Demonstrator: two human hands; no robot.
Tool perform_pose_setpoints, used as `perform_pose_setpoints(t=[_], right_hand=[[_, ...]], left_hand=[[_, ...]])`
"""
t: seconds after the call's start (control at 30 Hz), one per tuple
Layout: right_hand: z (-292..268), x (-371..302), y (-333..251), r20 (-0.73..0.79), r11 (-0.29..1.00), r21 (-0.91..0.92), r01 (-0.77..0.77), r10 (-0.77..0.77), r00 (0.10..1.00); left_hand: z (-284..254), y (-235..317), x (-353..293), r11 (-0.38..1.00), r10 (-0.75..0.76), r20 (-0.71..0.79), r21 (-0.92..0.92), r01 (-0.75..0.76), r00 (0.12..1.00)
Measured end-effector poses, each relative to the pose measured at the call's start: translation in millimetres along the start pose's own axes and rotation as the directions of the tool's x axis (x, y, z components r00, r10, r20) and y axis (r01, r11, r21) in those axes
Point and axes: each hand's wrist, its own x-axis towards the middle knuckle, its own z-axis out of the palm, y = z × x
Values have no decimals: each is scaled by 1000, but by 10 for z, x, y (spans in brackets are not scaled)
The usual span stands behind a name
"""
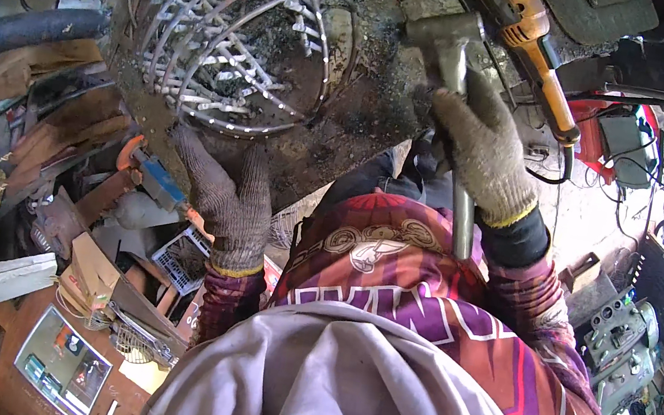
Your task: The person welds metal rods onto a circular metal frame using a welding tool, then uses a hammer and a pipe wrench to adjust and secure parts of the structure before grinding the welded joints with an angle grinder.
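My right hand [487,150], in a knitted work glove, is closed round a metal hammer [463,215]. The hammer's head points away from me, above the dark workbench [362,125]; its handle runs back toward my shirt. My left hand [225,199], gloved too, is at the near left edge of the bench, thumb and fingers apart and nothing held. Its fingertips are close to the near rim of a round cage of bent metal rods [267,2]; whether they touch it I cannot tell. Short pale metal bars show among the cage's curved rods.
An orange angle grinder [525,30] lies at the bench's far right. Left of the bench are piled wood, a blue-and-orange tool [158,180] and a small crate [181,257]. A grey metal engine-like part [621,345] stands at right, near cables and a red item [599,137].
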Motion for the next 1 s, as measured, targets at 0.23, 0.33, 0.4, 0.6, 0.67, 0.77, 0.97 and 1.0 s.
perform_pose_setpoints(t=[0.23, 0.33, 0.4, 0.6, 0.67, 0.77, 0.97, 1.0], right_hand=[[-201, 29, 57, 174, 999, 17, -40, 36, 984], [-349, 3, -21, 385, 808, 485, -333, 145, 911], [-466, -68, -82, 463, 781, 464, -419, 190, 866], [-567, -16, 246, 608, 627, 473, -619, 276, 744], [-557, 24, 167, 629, 577, 479, -661, 300, 717], [-556, 55, 174, 649, 555, 466, -689, 316, 693], [-283, -91, 212, 506, 686, 506, -523, 254, 824], [-191, -140, 194, 448, 705, 527, -475, 244, 860]], left_hand=[[20, -43, -6, 956, 82, -26, 286, -71, 996], [12, 189, 88, 998, 11, 7, 58, -12, 1000], [42, 215, 107, 999, -5, -4, 49, 5, 1000], [112, 272, 206, 999, 44, -65, 6, -43, 997], [79, 250, 198, 975, 81, -20, 211, -75, 997], [201, 305, 219, 997, 77, -124, 15, -76, 989], [74, 357, 209, 997, 21, 39, 80, -24, 999], [77, 302, 211, 994, 77, 27, 73, -79, 997]])
